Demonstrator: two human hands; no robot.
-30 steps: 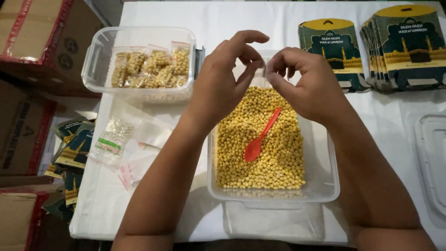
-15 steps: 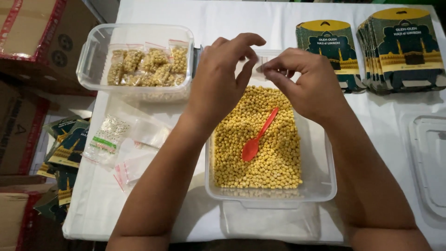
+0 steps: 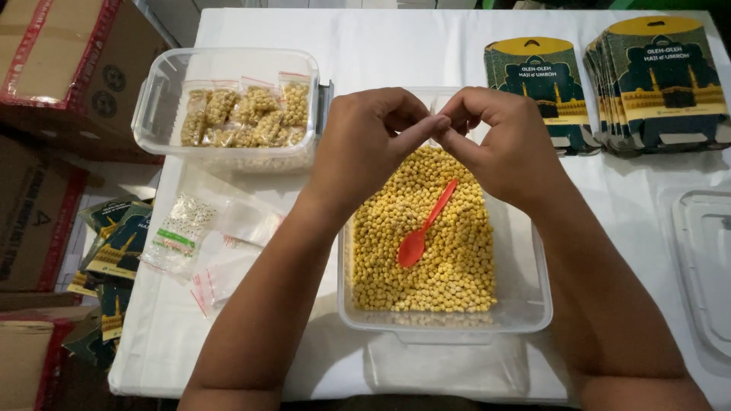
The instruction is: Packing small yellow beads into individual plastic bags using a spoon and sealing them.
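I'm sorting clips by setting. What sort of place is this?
Probably a small hand-packing table: a tub of yellow beads, a box of filled little bags, and stacks of printed pouches.

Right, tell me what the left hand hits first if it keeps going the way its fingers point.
The right hand: the left hand points rightward at it and their fingertips already appear to touch above the bean tub.
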